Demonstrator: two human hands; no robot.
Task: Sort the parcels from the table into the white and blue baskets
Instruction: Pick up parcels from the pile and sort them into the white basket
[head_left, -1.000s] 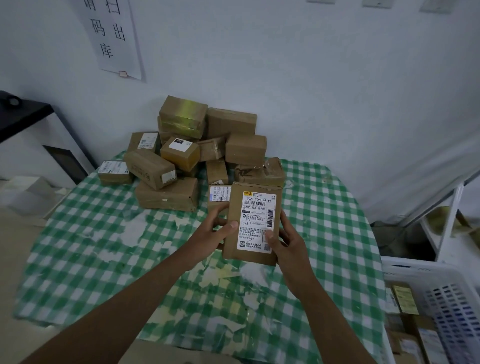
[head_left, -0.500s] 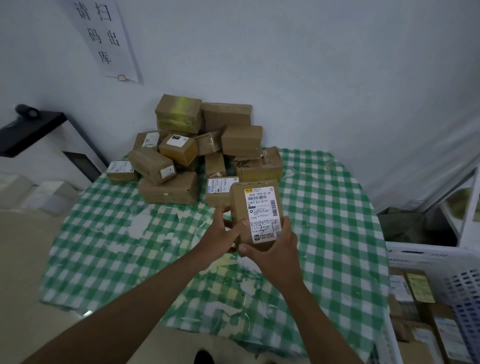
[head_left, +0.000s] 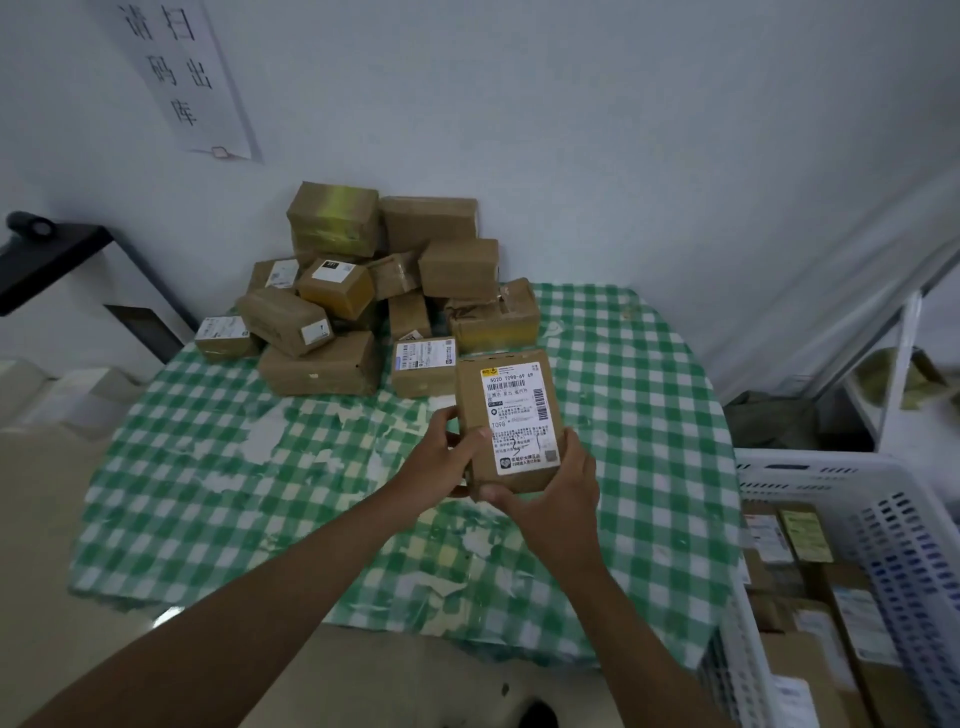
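I hold a brown cardboard parcel (head_left: 506, 415) with a white shipping label facing me, raised above the green-checked table (head_left: 623, 415). My left hand (head_left: 441, 457) grips its left edge, thumb across the front. My right hand (head_left: 553, 493) cups its lower right corner, fingers curled under the bottom. A pile of several brown parcels (head_left: 384, 291) is stacked at the back of the table against the wall. A white basket (head_left: 831, 473) stands at the right, below the table's edge, with several parcels inside. No blue basket is in view.
A paper sign (head_left: 182, 78) hangs on the white wall above the pile. A black shelf (head_left: 57, 260) juts in at the left. A white rack (head_left: 904, 364) stands at the far right behind the basket. The tablecloth's print is worn off in patches.
The parcel has come lower and closer to me. My right hand has slid from its side down under its bottom corner. The view has backed off and shows more of the white basket.
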